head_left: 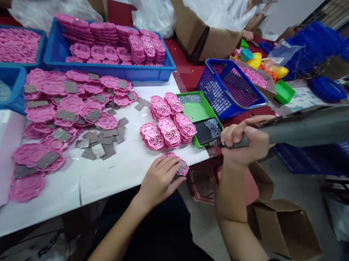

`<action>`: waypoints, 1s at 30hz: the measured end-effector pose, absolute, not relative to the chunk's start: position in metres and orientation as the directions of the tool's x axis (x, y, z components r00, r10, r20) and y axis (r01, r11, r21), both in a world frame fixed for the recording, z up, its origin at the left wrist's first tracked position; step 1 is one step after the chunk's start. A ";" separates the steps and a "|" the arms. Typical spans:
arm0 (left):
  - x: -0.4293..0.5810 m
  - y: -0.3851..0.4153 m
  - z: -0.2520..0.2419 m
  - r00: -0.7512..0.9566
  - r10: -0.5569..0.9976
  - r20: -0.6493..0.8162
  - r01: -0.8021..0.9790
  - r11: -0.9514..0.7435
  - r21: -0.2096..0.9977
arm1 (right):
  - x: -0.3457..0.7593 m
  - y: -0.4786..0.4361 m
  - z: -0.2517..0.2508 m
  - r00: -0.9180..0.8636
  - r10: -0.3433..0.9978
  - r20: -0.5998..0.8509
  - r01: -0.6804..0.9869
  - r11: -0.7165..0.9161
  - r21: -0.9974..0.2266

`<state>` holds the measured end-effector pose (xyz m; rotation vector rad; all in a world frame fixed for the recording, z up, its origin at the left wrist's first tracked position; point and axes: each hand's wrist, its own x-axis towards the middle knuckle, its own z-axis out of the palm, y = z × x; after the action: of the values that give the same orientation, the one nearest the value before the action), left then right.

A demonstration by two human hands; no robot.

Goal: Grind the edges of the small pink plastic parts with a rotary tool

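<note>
My left hand (161, 178) presses down on a pink plastic piece (182, 166) with a grey metal plate, at the front edge of the white table (118, 176). My right hand (245, 140) is wrapped around the handle of a grey powered screwdriver (309, 125), whose tip points left toward a green tray (197, 113) holding small screws. Short stacks of finished pink pieces (168, 121) stand just beyond my left hand.
Loose pink pieces with grey plates (65, 113) cover the table's left half. Blue bins (112, 69) of pink pieces stand at the back. A blue basket (229, 86) sits to the right, with cardboard boxes (285, 226) on the floor. Another person (250, 9) works at the far end.
</note>
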<state>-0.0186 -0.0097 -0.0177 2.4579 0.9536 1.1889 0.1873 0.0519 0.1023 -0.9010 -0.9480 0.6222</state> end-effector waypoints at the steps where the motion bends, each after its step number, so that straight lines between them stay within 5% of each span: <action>1: -0.020 -0.010 -0.018 0.459 0.647 0.608 0.444 -0.760 0.474 | 0.176 0.041 0.103 0.401 0.790 0.463 -0.079 0.534 -0.842; 6: -0.021 -0.011 -0.025 0.484 0.616 0.621 0.453 -0.784 0.425 | 0.138 0.021 0.084 0.196 0.909 0.368 -0.171 0.401 -0.900; 13: -0.019 -0.010 -0.026 0.467 0.595 0.654 0.449 -0.797 0.404 | 0.132 0.037 0.070 0.258 0.918 0.303 -0.116 0.341 -0.933; 30: -0.019 -0.008 -0.022 0.444 0.608 0.658 0.452 -0.786 0.421 | 0.125 0.041 0.069 0.096 0.963 0.251 -0.152 0.263 -0.953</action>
<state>-0.0187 -0.0078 -0.0218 2.5091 0.9319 1.2584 0.1252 0.0412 0.0690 -0.9353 -1.1481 1.0366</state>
